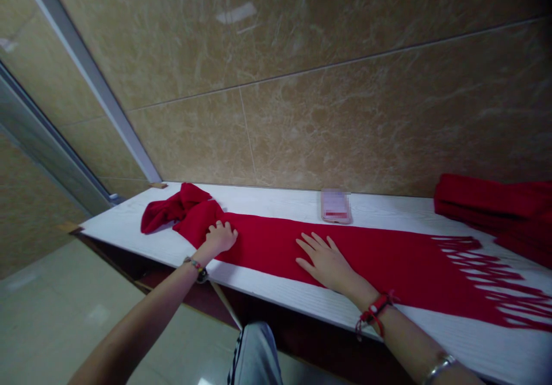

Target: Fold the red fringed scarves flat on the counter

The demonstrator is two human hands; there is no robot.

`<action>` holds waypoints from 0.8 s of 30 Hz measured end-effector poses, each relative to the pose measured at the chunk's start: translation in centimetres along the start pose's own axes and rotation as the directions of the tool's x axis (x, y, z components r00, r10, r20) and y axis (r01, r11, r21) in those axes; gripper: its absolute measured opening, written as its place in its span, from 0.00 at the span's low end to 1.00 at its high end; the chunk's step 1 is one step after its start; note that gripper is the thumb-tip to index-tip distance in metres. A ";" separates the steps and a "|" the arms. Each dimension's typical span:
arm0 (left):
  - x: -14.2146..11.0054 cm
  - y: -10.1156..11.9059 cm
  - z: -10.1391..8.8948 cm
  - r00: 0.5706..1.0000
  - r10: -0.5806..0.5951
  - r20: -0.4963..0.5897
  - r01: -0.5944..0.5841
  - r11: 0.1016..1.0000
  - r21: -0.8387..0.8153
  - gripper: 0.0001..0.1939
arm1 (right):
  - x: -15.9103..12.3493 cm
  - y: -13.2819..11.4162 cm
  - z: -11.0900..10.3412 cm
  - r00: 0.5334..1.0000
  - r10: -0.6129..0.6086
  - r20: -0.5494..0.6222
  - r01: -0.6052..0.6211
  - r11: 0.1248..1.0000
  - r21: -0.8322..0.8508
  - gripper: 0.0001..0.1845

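A red scarf (267, 246) lies lengthwise along a white wood-grain shelf top (276, 273). Its right part is spread flat and ends in a fringe (487, 276), while its left end is bunched up in a loose heap (183, 207). My left hand (221, 238) is on the scarf just right of the heap, its fingers curled down into the cloth. Flat on the middle of the scarf rests my right hand (326, 263), palm down with the fingers spread.
A phone (336, 207) lies behind the scarf, close to the tiled wall (345, 115). More folded red cloth (495, 201) is stacked at the right. Under the top are dark open compartments (310, 333); my knee (259, 350) is in front of them.
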State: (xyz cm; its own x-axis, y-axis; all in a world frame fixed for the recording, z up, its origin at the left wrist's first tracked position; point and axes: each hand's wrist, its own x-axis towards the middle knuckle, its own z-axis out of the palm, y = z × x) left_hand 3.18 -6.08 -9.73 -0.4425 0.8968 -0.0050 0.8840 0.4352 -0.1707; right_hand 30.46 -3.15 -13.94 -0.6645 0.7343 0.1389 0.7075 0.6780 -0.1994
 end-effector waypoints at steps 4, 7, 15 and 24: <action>0.7 0.9 -0.8 0.998 0.039 -0.044 -0.040 0.999 -0.012 0.21 | 0.0 -0.1 -0.1 1.000 0.005 0.000 -0.005 1.000 0.005 0.29; 0.0 4.4 -0.2 0.961 0.263 -0.079 -0.268 0.962 -0.056 0.22 | 0.0 -0.1 -0.2 1.000 0.008 0.004 -0.008 1.000 0.003 0.28; 3.3 4.6 1.9 0.979 0.205 -0.009 -0.204 0.969 -0.138 0.28 | -0.1 -0.1 -0.4 1.000 0.010 0.011 -0.010 1.000 0.012 0.28; -2.1 0.0 4.0 0.887 0.449 -0.107 -0.460 0.879 -0.125 0.27 | 0.0 0.1 -0.1 1.000 0.009 0.009 -0.009 1.000 -0.003 0.28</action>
State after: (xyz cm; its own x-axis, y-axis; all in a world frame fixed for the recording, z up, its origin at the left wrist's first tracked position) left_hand 3.52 -8.31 -13.63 0.0207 0.9995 0.0240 0.9995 -0.0201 -0.0243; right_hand 30.56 -3.14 -13.85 -0.6602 0.7401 0.1281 0.7143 0.6714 -0.1974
